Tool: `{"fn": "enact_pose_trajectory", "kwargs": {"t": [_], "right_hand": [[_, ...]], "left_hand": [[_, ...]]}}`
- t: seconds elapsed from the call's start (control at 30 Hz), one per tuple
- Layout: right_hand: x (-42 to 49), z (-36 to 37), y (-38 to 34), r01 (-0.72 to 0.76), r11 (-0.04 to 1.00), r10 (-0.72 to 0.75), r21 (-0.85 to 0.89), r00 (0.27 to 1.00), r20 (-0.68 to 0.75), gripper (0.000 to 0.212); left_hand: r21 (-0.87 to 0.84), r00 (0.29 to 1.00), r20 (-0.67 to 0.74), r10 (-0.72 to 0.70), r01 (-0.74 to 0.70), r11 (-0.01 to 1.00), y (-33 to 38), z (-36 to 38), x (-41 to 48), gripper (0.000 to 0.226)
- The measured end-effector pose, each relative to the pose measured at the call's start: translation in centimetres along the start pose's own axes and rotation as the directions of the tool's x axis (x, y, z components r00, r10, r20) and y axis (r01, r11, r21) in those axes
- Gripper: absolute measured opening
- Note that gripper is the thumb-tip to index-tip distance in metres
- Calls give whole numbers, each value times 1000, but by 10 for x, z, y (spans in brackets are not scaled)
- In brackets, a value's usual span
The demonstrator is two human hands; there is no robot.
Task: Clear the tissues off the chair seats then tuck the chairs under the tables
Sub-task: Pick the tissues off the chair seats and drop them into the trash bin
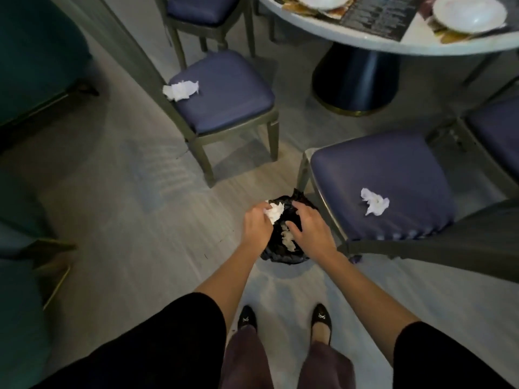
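My left hand (257, 226) grips a crumpled white tissue (275, 211) over the mouth of a small bin lined with a black bag (276, 252) on the floor. My right hand (310, 226) holds the bag's rim, fingers curled over its edge. Another tissue lies inside the bag (288, 238). A crumpled tissue (181, 90) sits at the left edge of the purple seat of the middle chair (224, 91). One more tissue (375, 202) lies on the seat of the near right chair (387, 175).
A round white table (393, 40) on a dark pedestal (355, 80) stands at the top right, holding plates and menus. A further purple chair (202, 9) is behind, another (497, 130) at the right edge. Teal seating (33, 60) lines the left side.
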State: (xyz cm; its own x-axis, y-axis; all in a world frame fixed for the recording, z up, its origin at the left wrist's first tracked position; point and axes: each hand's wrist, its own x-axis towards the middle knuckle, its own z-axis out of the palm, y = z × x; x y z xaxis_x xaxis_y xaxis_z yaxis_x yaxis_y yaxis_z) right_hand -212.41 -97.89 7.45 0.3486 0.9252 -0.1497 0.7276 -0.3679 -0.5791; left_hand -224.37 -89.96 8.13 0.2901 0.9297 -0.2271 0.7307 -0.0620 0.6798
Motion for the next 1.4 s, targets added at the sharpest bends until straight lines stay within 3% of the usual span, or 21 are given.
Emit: {"fn": "enact_pose_trajectory", "kwargs": {"t": [0.2, 0.33, 0.5, 0.73, 0.87, 1.0, 1.13, 1.23, 1.4], "right_hand": [[15, 63, 38, -163, 986, 163, 26, 987, 4, 55], [17, 122, 92, -229, 968, 230, 102, 973, 0, 57], [17, 209, 162, -299, 952, 298, 68, 954, 24, 71], [16, 313, 232, -156, 964, 147, -214, 987, -59, 73], [23, 352, 255, -107, 967, 63, -231, 980, -191, 67], [28, 364, 262, -91, 968, 32, -235, 969, -244, 63], [26, 355, 257, -122, 973, 97, -195, 986, -135, 65], [21, 324, 237, -158, 983, 154, -97, 987, -51, 64], [13, 246, 189, -207, 978, 204, -25, 974, -97, 60]], "left_hand": [[38, 990, 137, 22, -27, 999, -54, 51, 48, 35], [80, 973, 227, 46, -66, 995, -101, 104, 72, 35], [99, 958, 265, 114, -145, 985, -169, 180, 98, 31], [154, 918, 292, 268, -321, 935, -227, 265, 118, 32], [211, 882, 324, 342, -420, 883, -252, 300, 127, 37], [237, 873, 336, 354, -442, 865, -268, 318, 131, 47], [242, 880, 352, 318, -414, 877, -267, 305, 121, 52], [222, 873, 369, 318, -416, 882, -249, 279, 104, 49], [180, 862, 384, 331, -421, 889, -190, 229, 80, 44]]}}
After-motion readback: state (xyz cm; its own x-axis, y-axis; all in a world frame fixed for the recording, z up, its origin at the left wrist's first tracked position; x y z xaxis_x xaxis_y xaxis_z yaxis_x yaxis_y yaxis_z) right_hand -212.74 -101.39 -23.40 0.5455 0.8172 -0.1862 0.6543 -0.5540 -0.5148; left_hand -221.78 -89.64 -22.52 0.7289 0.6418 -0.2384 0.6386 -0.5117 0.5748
